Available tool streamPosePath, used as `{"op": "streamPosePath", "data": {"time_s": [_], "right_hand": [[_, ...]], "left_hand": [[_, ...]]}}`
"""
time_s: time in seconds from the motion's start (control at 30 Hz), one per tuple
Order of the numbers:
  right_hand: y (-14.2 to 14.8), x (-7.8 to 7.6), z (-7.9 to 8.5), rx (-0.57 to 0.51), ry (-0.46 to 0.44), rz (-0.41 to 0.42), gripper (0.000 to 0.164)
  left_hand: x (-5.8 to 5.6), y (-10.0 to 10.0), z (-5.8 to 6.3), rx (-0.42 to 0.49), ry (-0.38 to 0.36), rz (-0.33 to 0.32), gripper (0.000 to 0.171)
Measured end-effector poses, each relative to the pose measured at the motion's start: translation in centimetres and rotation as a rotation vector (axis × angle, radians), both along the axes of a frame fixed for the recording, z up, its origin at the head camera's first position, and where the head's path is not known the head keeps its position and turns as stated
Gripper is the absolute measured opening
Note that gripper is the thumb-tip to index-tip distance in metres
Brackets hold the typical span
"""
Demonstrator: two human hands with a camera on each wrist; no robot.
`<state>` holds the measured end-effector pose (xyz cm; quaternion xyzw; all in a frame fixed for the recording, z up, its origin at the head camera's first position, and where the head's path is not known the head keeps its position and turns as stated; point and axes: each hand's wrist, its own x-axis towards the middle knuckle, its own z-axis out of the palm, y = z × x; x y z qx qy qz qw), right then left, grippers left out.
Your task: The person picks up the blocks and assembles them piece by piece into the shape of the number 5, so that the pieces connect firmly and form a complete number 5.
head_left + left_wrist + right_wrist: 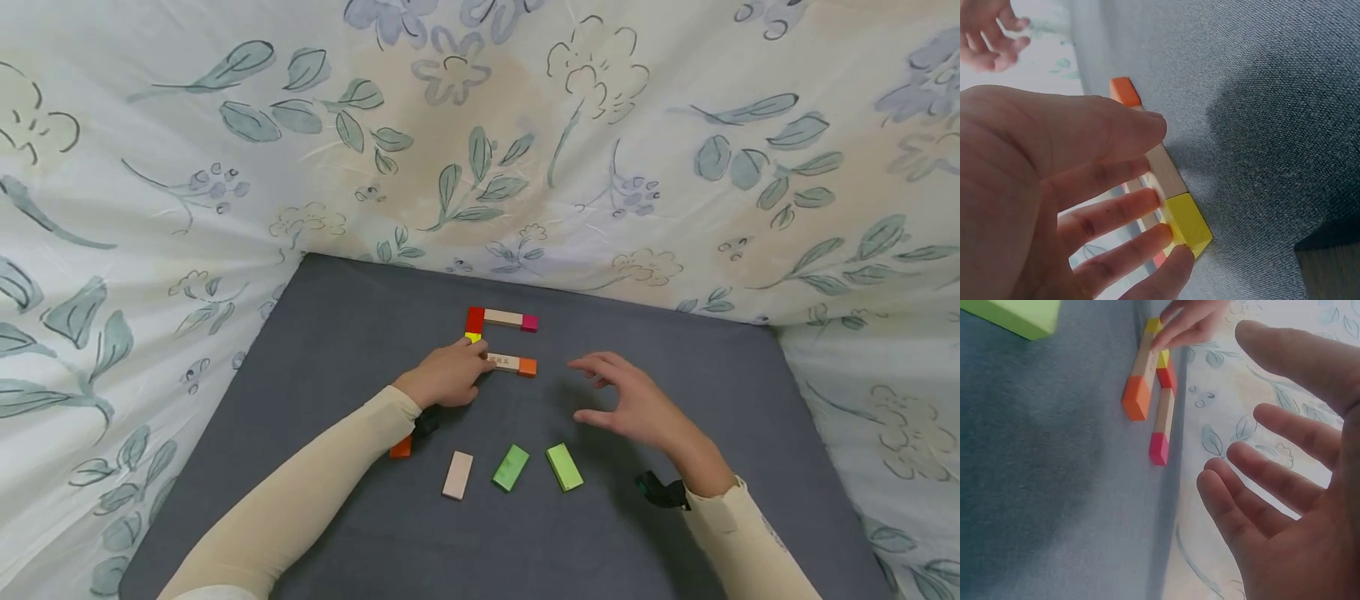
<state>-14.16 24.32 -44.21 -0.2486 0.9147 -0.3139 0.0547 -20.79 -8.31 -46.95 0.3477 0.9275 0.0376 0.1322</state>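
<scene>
My left hand (448, 372) reaches over a row of small blocks, its fingertips touching the far side of a yellow block (1188, 219) and a plain wooden block (503, 361) with dark lettering. An orange block (527, 367) ends that row. Behind it lies a second row, with a red block (476, 320), a plain wooden block (503, 317) and a pink block (529, 323). More yellow (1163, 359) shows between the rows. To the right, my right hand (630, 400) hovers above the cloth with fingers spread, holding nothing.
Nearer me lie a pale pink block (457, 475), a green block (511, 467) and a light green block (565, 467). An orange block (401, 448) is partly hidden by my left forearm. Floral fabric (480, 167) hangs behind and beside the dark grey surface (360, 292).
</scene>
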Motion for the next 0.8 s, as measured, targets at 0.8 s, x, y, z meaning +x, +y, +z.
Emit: {"op": "streamPosePath", "data": {"time_s": [0.8], "right_hand": [[-1.5,5.7,-4.1,0.115,-0.113,0.098,0.075]], "left_hand": [[-0.3,0.1,-0.5,-0.006,0.008,-0.009,0.051]]}}
